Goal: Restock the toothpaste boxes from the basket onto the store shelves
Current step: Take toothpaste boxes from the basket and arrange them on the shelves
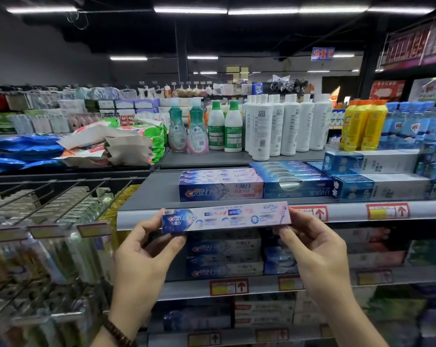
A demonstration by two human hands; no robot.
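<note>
I hold a long pink-and-blue Crest toothpaste box (pixel 226 217) level in front of the shelf's front rail (pixel 349 212). My left hand (pixel 146 259) grips its left end and my right hand (pixel 317 254) pinches its right end. Just behind, on the grey shelf (pixel 156 191), lies a stack of matching Crest boxes (pixel 220 187). To their right sit blue toothpaste boxes (pixel 294 182) and blue-and-white boxes (pixel 377 179). The basket is not in view.
Lower shelves hold more Crest boxes (pixel 224 257). Above stand bottles: white ones (pixel 282 126), green-capped ones (pixel 224 126), yellow ones (pixel 362 125). Toothbrush packs hang on hooks (pixel 56 204) to the left. Bagged goods (pixel 91 144) lie on the upper left shelf.
</note>
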